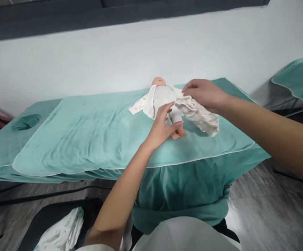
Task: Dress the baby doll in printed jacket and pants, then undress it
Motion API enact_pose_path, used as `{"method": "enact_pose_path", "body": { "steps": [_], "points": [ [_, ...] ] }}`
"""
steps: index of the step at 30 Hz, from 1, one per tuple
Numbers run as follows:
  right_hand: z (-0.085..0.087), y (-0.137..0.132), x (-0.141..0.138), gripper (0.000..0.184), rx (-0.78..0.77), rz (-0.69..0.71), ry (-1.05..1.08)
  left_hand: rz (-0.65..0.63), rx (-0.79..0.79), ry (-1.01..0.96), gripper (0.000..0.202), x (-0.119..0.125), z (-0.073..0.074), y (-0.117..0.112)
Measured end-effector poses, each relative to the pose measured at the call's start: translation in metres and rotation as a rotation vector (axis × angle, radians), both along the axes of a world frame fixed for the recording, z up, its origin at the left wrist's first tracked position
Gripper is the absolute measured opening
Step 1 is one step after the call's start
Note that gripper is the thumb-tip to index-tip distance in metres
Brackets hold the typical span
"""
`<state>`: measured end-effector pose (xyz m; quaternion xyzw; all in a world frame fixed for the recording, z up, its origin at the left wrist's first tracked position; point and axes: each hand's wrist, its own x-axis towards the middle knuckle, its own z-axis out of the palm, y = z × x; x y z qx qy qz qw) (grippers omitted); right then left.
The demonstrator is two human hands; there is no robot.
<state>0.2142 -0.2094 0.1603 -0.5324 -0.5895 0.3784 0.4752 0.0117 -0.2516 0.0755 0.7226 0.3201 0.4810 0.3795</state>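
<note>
Currently the right hand (pixel 205 94) is gripping a crumpled cream patterned cloth garment (pixel 202 116), thumb hidden, cloth hanging beside the legs of a white-bodied baby doll with pinkish plastic head (pixel 163 96); left hand (pixel 160 127) is opening wide at the doll's legs, fingers curving, can't tell if touching; doll is lying face up on a teal velvety covered table (pixel 88 129), feet pointing toward the person, a white printed long-sleeved jacket (pixel 140 104) spreading open around it; folded white green-printed cloth (pixel 62 230) is resting on a black seat (pixel 44 212), lower left
</note>
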Motion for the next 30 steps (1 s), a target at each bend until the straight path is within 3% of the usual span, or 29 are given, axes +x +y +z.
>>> {"method": "enact_pose_path", "body": {
  "steps": [2, 5, 8, 12, 17, 20, 23, 26, 30],
  "points": [
    [0.015, -0.015, -0.035, 0.007, 0.055, 0.128, 0.199, 0.026, 0.033, -0.037, 0.061, 0.000, 0.013, -0.004],
    [0.029, -0.034, -0.065, 0.010, 0.115, 0.249, 0.231, 0.201, 0.146, -0.094, 0.065, -0.012, 0.026, -0.003],
    [0.040, -0.050, -0.074, 0.018, 0.191, 0.338, 0.085, 0.348, 0.312, -0.122, 0.067, -0.032, 0.042, 0.000],
    [0.056, -0.064, -0.076, 0.023, 0.449, 0.450, -0.206, 0.377, 0.395, -0.099, 0.049, -0.052, 0.068, -0.004],
    [0.069, -0.071, -0.075, 0.023, 0.668, 0.350, -0.657, 0.362, 0.355, -0.035, 0.041, -0.058, 0.090, -0.014],
    [0.072, -0.070, -0.068, 0.016, 0.690, 0.300, -0.845, 0.362, 0.343, 0.025, 0.035, -0.057, 0.096, -0.019],
    [0.075, -0.069, -0.056, 0.019, 0.672, 0.298, -0.902, 0.368, 0.381, 0.022, 0.034, -0.056, 0.096, -0.025],
    [0.077, -0.073, -0.048, 0.024, 0.648, 0.339, -0.819, 0.291, 0.349, -0.078, 0.039, -0.052, 0.092, -0.030],
    [0.074, -0.079, -0.049, 0.037, 0.476, 0.403, -0.562, 0.161, 0.105, -0.243, 0.040, -0.047, 0.090, -0.030]
  ]
}}
